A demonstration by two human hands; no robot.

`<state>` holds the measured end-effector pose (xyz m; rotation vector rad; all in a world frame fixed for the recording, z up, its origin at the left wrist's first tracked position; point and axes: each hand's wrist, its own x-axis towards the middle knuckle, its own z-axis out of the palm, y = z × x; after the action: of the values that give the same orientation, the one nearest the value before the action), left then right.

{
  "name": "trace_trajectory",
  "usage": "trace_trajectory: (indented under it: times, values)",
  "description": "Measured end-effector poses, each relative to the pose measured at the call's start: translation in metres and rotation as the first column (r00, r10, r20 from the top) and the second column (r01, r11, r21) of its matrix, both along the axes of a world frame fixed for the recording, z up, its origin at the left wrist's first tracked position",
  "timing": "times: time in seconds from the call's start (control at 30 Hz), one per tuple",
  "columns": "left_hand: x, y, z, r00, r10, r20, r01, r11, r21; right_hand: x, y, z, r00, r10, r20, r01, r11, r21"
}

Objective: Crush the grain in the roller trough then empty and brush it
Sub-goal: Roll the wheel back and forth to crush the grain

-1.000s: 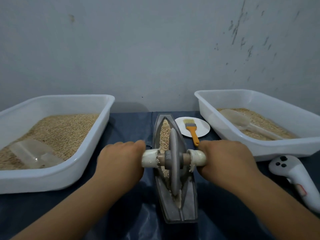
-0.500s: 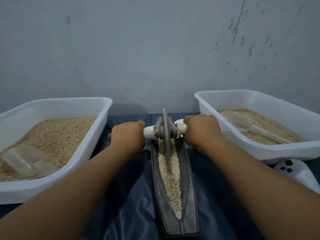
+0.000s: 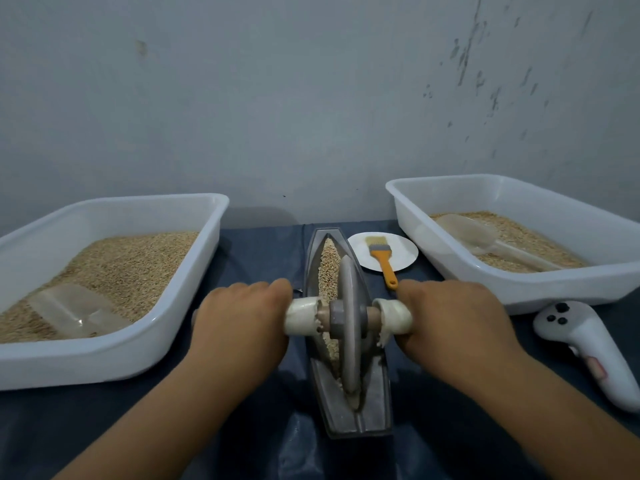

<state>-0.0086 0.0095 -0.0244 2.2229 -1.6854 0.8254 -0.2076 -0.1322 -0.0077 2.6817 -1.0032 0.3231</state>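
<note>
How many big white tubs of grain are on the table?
2. One white tub sits left of the roller trough; the other white tub sits to its right, by the brush.

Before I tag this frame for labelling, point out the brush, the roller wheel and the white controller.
brush (image 3: 385,263), head view, on its orange handle.
roller wheel (image 3: 348,327), head view, on the disc's rim.
white controller (image 3: 575,336), head view, on its grip.

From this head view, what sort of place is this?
Likely a makeshift data-collection bench rather than a kitchen: a white handheld controller lies by two grain-filled white tubs, on a dark cloth against a bare, scuffed wall.
</note>
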Motion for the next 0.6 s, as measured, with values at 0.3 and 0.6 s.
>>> trace_trajectory:
  times: [0.3, 0.6]
  values:
    - [0.026, -0.034, -0.014, 0.983, 0.181, -0.016, -0.178, 0.978, 0.107, 0.041, -0.038, -0.011, 0.999, -0.015, 0.042, 0.017, 0.999, -0.030]
    - [0.077, -0.106, -0.003, 0.980, 0.194, -0.047, -0.191, 0.979, 0.070, 0.104, -0.113, -0.014, 0.996, -0.022, 0.089, 0.027, 0.998, -0.057]
